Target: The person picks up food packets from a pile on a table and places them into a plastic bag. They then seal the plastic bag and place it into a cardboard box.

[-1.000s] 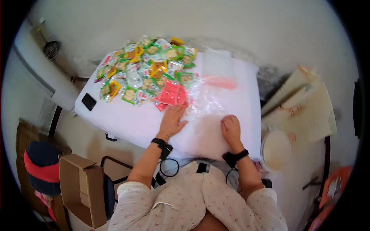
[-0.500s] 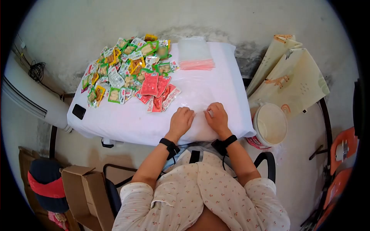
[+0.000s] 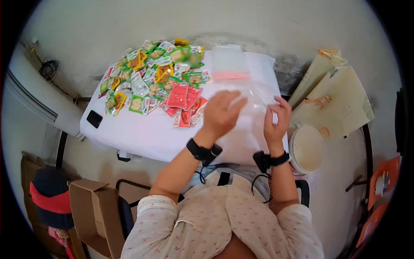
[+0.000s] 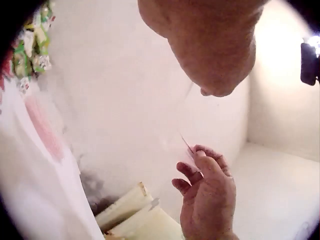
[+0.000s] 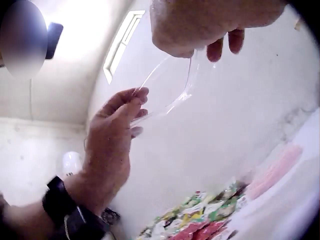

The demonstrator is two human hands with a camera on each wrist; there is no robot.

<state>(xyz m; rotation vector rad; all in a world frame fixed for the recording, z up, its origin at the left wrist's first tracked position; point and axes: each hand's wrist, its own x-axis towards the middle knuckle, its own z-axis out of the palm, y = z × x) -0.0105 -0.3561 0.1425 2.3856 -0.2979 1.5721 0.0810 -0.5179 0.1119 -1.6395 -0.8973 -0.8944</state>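
Observation:
A clear plastic bag point(image 5: 184, 97) is stretched between my two raised hands above the table, its mouth spread into a loop in the right wrist view. My left hand point(image 3: 222, 113) pinches one side of the rim between thumb and fingers. On the other side, my right hand point(image 3: 277, 123) grips the bag's edge; the left wrist view shows its thumb and forefinger together on the film. Red packets point(image 3: 177, 96) lie left of my left hand, on the near side of a heap of green and yellow snack packets point(image 3: 146, 71).
Flat clear bags point(image 3: 228, 60) with a pink-red strip lie at the table's back. A black phone point(image 3: 94, 119) rests near the left edge. Beside the table's right side stand a white bucket point(image 3: 308, 149) and folded patterned sheeting point(image 3: 343, 101). An open cardboard box point(image 3: 92, 216) is at lower left.
Half a second ago both hands were close together low over the table at the clear film. They have since risen and moved apart, with the bag's mouth spread between them.

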